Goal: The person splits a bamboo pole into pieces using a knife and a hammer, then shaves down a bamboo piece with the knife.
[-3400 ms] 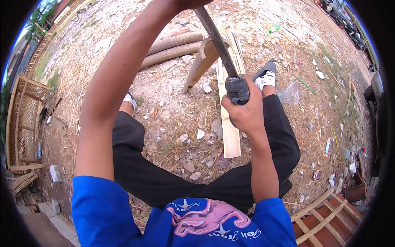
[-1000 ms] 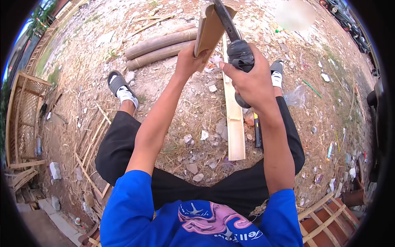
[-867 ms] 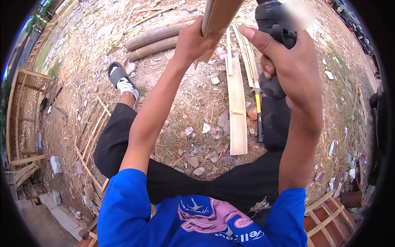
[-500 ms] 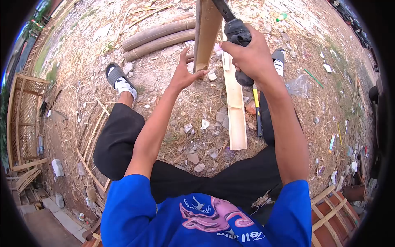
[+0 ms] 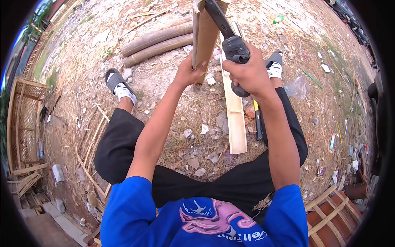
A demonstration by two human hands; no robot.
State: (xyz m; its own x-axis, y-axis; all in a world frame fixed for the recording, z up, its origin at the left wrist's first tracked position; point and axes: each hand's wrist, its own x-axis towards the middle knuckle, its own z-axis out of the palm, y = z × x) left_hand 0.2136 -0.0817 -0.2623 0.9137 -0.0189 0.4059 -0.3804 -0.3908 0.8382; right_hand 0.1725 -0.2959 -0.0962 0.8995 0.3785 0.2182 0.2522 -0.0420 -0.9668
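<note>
My left hand (image 5: 190, 72) grips the lower part of an upright, split bamboo piece (image 5: 205, 35), its hollow side showing. My right hand (image 5: 248, 72) is wrapped round the black-taped handle (image 5: 235, 49) of a long dark blade (image 5: 218, 17). The blade slants up to the left and lies over the top end of the bamboo; its far end is out of view. A pale split bamboo strip (image 5: 236, 123) lies on the ground between my legs. Beside it, partly behind my right forearm, is a tool with a yellow and black handle (image 5: 258, 121).
Brown bamboo poles (image 5: 158, 43) lie ahead on the left. Thin strips (image 5: 92, 144) are by my left leg. A lattice panel (image 5: 26, 123) stands far left, and a wooden frame (image 5: 325, 218) is at lower right. Stones (image 5: 200, 172) and a clear plastic bag (image 5: 297, 87) lie around.
My left hand was open beside the bamboo and has closed round it. The blade and right hand have come lower and slightly left, and the bamboo's top end now shows.
</note>
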